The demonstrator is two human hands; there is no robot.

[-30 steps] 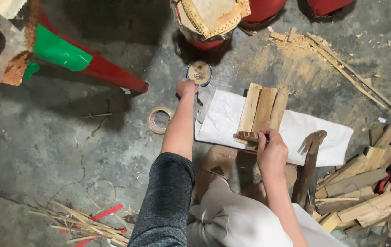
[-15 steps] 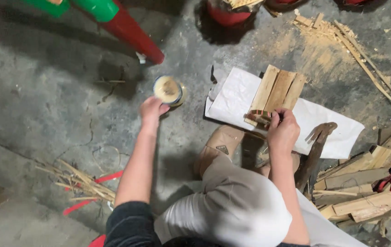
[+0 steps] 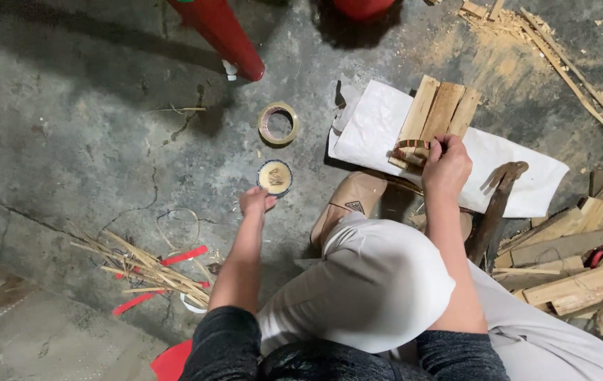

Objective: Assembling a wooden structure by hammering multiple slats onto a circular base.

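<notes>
Left hand [image 3: 255, 202] fingers curled, touching the small round tin of pale paste [image 3: 274, 177] on the concrete floor [image 3: 68, 127]. Right hand [image 3: 445, 166] pinches the banded end of a flat wooden slat bundle [image 3: 437, 113] on a white sheet [image 3: 379, 127]. Tape roll [image 3: 277, 123] just beyond the tin; red pole [image 3: 224, 35], tan shoe [image 3: 347, 204] near.

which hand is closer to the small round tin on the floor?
Left. The left hand is right at the small round tin, fingertips at its near edge. The right hand is well off to the side, gripping the bundle of wooden slats on the white sheet.
</notes>
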